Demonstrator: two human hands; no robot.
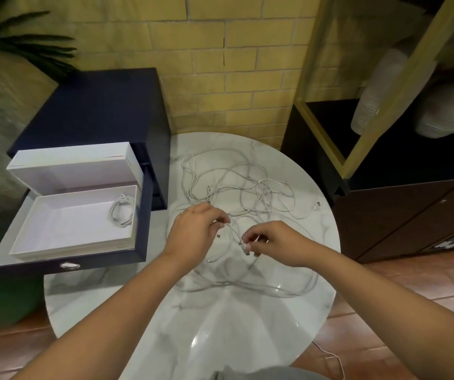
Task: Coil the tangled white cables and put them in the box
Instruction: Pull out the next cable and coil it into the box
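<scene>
On the marble worktop [220, 325], the left hand [193, 229] and right hand [272, 239] are each pinching a strand, grip narrow, at the near edge of the tangled white cables [242, 187]. Untangling seems in hand; next, that cable needs drawing free and coiling before going to the box [64, 226] at left.

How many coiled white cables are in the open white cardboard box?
1: the coiled white cable lies by the right wall of the box; the tangled white cables are on the marble table.
</scene>
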